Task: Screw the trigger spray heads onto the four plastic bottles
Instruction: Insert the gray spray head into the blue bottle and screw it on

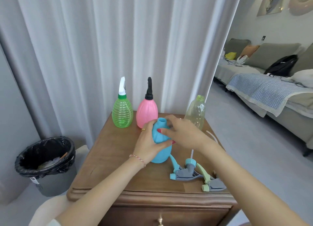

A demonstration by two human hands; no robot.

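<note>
A blue bottle point(160, 153) with an open neck stands in the middle of the wooden cabinet top point(108, 161). My left hand point(149, 146) is wrapped around its left side. My right hand point(181, 132) rests against its upper right side with fingers on the bottle. Behind stand a green ribbed bottle point(122, 114) with a white spray head and a pink bottle point(147, 112) with a black spray head. A clear yellowish bottle point(196, 113) with no head stands at the back right. Two loose trigger heads lie at the front right: a blue-grey one point(183, 170) and a green-grey one point(212, 183).
A bin with a black liner point(45, 163) stands on the floor to the left. White curtains point(101, 48) hang behind the cabinet. A sofa with a checked blanket point(264, 90) is at the right. A drawer knob point(160, 221) shows on the cabinet front.
</note>
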